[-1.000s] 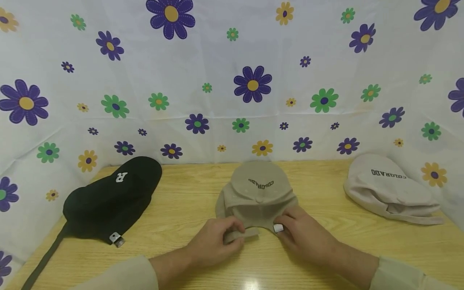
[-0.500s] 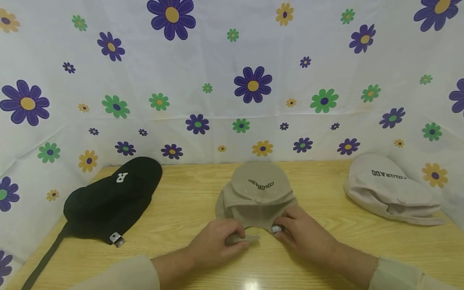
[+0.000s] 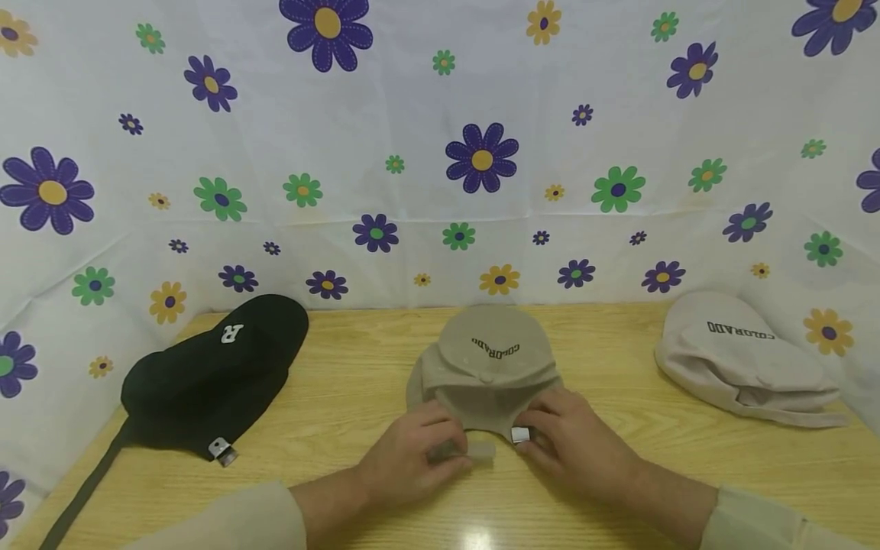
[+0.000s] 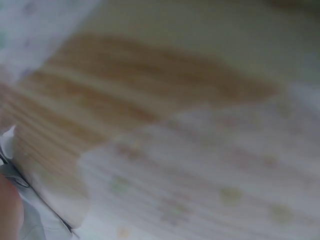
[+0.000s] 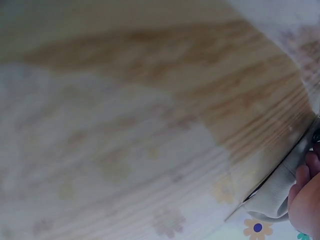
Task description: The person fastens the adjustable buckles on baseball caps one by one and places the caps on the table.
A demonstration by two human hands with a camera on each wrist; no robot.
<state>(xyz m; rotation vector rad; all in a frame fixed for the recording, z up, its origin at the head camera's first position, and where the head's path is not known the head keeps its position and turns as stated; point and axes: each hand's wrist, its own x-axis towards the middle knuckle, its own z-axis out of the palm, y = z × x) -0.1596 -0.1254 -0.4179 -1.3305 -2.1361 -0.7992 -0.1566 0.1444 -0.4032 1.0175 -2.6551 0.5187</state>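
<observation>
Lying on the table (image 3: 344,367), centred before the person, the cap (image 3: 491,359) has its front toward the cloth (image 3: 412,99) and its rear opening toward the person. Its lettering reads upside down from this side. Its long axis appears to run from far to near; the brim cannot be made out with certainty. The right hand (image 3: 580,443) holds the rear corner at the buckle, fingers closed in. The left hand (image 3: 412,454) pinches the strap; both wrist views are too blurred to add detail. The strap (image 3: 483,452) lies crosswise, its free end pointing toward the buckle (image 3: 520,435), just beside it but apart. The step in hand is judged to be threading: keep the buckle steady and its slot clear, grip the strap near its tip, hold it flat, and feed it in squarely.
</observation>
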